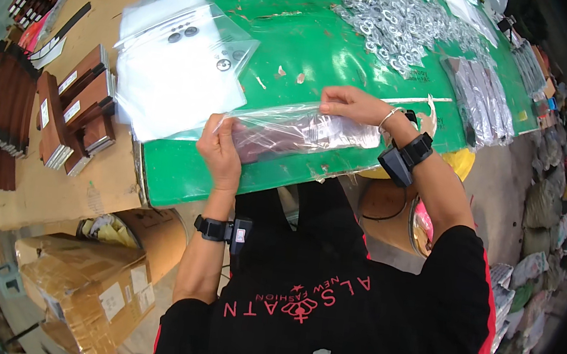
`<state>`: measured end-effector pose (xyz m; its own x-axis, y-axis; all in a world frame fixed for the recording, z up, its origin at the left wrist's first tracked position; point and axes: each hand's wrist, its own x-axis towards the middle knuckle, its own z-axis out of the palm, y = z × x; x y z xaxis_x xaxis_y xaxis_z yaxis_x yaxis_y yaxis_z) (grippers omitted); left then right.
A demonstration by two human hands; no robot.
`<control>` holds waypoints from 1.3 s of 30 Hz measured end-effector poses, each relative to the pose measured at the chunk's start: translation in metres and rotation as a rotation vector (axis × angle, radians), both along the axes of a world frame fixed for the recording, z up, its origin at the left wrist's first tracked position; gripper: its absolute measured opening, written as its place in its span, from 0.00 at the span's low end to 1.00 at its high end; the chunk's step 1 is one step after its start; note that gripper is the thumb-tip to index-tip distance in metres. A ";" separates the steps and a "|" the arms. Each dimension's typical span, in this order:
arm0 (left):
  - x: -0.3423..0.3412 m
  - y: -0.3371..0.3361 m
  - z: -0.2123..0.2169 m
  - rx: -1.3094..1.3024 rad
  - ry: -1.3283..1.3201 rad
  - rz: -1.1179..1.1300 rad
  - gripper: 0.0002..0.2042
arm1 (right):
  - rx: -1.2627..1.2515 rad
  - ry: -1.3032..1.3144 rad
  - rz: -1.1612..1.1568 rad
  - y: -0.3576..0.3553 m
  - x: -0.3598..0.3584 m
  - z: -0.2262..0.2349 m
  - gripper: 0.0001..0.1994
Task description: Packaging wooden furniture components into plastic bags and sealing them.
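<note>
Between my hands a long clear plastic bag (306, 132) lies near the front edge of the green tabletop (290, 59). Inside it is a flat reddish-brown piece (258, 144), with glare over the bag's right part. My left hand (220, 150) is closed on the bag's left end, thumb up against the fingers. Along the upper edge, toward the right, my right hand (354, 107) pinches the film with its fingers curled in. Just beyond my left hand is a stack of flat clear bags (180, 74) with dark printed marks.
Brown slats (78, 108) with white labels are stacked on a brown board at left. Loose metal hardware (392, 25) is heaped at the back right. Filled plastic packs (479, 101) lie at the right edge. A taped carton (85, 287) stands below left, a round drum (386, 210) below right.
</note>
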<state>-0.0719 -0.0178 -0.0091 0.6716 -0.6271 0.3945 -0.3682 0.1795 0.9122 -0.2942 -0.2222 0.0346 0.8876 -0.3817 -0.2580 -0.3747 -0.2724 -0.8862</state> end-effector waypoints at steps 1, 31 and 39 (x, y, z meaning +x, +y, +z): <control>0.000 0.002 0.000 -0.005 -0.002 -0.005 0.13 | -0.005 -0.002 -0.005 0.001 -0.003 0.003 0.13; -0.043 -0.026 0.016 0.260 -0.533 -0.265 0.08 | -0.703 -0.236 -0.298 0.061 -0.014 -0.001 0.15; -0.037 -0.030 0.012 0.261 -0.367 -0.256 0.09 | -0.667 -0.228 -0.362 0.061 -0.002 -0.003 0.16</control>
